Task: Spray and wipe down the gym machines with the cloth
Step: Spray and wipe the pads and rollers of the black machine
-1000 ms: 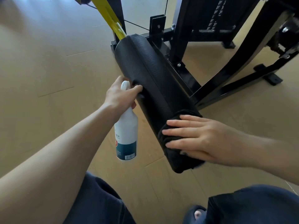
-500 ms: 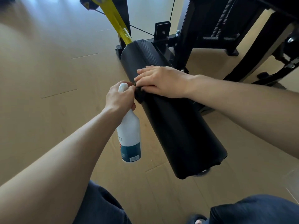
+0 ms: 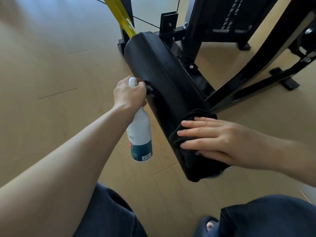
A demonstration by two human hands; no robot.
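A long black padded roller (image 3: 160,79) of the gym machine runs from the upper middle down toward me. My right hand (image 3: 213,139) lies flat, fingers together, pressing a black cloth (image 3: 181,134) onto the roller's near end. My left hand (image 3: 129,94) grips the top of a white spray bottle (image 3: 140,135) with a teal label, held just left of the roller, its nozzle touching the pad's side.
The machine's black steel frame (image 3: 239,79) and feet spread to the right on the light wooden floor (image 3: 51,65). A yellow strap (image 3: 122,16) hangs at the roller's far end. My knees in dark trousers (image 3: 109,216) fill the bottom.
My right hand slid the cloth from the roller's far half back down to its near end. The left hand and bottle stayed in place.
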